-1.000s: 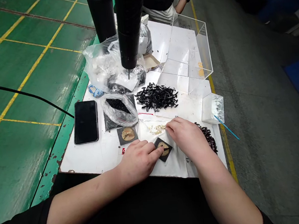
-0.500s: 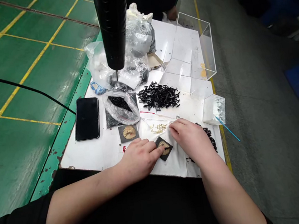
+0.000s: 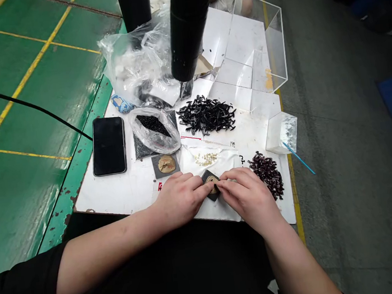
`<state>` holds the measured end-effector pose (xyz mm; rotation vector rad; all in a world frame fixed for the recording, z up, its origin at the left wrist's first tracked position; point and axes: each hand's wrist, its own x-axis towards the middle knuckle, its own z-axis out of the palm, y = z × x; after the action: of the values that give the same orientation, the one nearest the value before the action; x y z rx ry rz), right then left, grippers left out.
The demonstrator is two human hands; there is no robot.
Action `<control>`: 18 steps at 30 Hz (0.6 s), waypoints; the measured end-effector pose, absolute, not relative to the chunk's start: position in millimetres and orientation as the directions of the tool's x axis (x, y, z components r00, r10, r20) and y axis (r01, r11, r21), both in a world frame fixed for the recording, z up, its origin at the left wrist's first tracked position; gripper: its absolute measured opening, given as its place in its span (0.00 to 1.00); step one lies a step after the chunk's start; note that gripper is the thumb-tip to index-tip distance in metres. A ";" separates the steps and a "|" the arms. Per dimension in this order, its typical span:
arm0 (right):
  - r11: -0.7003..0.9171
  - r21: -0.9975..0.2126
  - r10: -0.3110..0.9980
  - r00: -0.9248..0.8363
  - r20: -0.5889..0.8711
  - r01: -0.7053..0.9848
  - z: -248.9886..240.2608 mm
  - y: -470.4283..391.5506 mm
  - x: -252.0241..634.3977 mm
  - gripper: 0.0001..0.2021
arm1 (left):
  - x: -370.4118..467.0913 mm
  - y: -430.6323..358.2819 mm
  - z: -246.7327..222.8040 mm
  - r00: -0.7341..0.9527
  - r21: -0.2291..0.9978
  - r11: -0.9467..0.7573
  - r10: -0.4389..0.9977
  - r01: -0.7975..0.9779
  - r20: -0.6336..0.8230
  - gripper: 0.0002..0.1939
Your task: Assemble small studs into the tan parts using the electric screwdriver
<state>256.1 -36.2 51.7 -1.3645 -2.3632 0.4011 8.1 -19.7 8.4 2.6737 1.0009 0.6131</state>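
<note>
A dark square block (image 3: 214,197) with a round tan inset lies turned like a diamond at the table's front. My left hand (image 3: 182,196) rests beside it, fingers curled and the index fingertip pressing a small black part (image 3: 216,188) on the inset. From the other side my right hand (image 3: 249,195) pinches at the same spot; anything between its fingertips is too small to make out. Just behind the block, tiny gold rings (image 3: 206,159) are scattered on white film. To the right of my right hand is a pile of dark reddish-brown pieces (image 3: 267,172).
A second block (image 3: 166,164), an opened bag of black bits (image 3: 153,128) and a phone (image 3: 108,146) lie leftward. Behind are black curved pieces (image 3: 206,113), a clear box (image 3: 258,41) and plastic bags (image 3: 137,68). A black tool (image 3: 189,29) hangs overhead. A person sits beyond.
My right hand has moved left and down from beside the gold rings to the block, meeting my left fingertip. The dark reddish-brown pile is now more exposed. The hanging tool appears farther right.
</note>
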 end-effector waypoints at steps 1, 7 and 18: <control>0.494 -0.410 0.868 -0.458 0.189 0.767 50.7 -36.5 256.3 0.09 | 8.2 -19.5 8.0 0.681 0.342 -0.745 0.665 0.573 0.307 0.15; 0.551 -0.359 0.835 -0.501 0.229 0.753 48.8 -39.1 259.5 0.10 | 9.0 -19.3 6.5 0.674 0.341 -0.751 0.659 0.565 0.334 0.15; 0.534 -0.421 0.844 -0.435 0.313 0.733 45.0 -45.9 261.9 0.11 | 7.5 -21.2 7.4 0.689 0.341 -0.739 0.670 0.581 0.277 0.15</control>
<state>261.9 -45.9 45.0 -1.2793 -2.2878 0.3043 7.5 -21.2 7.4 2.6744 1.0054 0.5705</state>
